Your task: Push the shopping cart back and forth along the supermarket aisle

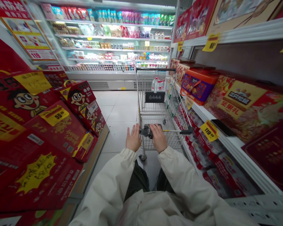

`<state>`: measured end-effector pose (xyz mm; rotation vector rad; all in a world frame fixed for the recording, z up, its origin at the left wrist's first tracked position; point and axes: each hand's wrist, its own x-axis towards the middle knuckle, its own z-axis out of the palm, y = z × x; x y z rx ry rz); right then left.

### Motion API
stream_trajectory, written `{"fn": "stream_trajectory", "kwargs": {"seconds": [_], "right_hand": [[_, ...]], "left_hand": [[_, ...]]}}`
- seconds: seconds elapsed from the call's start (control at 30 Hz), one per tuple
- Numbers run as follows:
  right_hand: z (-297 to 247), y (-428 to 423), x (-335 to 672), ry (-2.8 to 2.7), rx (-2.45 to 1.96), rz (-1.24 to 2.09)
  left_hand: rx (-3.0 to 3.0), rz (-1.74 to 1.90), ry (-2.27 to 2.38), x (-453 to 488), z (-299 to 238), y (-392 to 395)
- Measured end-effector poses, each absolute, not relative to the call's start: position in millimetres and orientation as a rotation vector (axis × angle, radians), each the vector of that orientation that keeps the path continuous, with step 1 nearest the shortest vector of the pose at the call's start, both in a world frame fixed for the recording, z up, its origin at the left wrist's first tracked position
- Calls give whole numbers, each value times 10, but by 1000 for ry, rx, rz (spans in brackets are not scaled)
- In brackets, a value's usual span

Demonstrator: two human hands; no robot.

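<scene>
A metal shopping cart (155, 103) stands in the aisle straight in front of me, its basket holding a few bottles at the far end. My right hand (158, 137) is closed over the cart's handle (179, 131) at its left end. My left hand (133, 138) sits just left of the handle end, fingers stretched upward and apart, holding nothing. Both arms wear cream sleeves.
Stacked red milk cartons (49, 131) with yellow price tags crowd the left. White shelves (226, 141) with red gift boxes and a dark phone-like slab (223, 127) run along the right. A chilled display case (113, 47) closes the aisle's far end. Grey floor tiles (118, 113) lie between.
</scene>
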<state>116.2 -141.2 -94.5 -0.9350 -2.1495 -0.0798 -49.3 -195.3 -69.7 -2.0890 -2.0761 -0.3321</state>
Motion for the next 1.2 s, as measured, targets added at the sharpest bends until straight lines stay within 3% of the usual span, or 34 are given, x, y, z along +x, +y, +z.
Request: {"fn": "stream_trajectory", "kwargs": {"seconds": [0.23,0.8,1.2], "right_hand": [[-1034,-1417,912,-2297,-885,-93],[-995,-888,3180,-1881,-1247,-252],[-1280,-572,2810,-1802,-1176,-127]], "left_hand": [[-2145,-345,-2090,-541,-679,-1982],[-2315,-533,-1921,15,-557,-1670],[-2135,-544,-2144,-223,-533,-1510]]}}
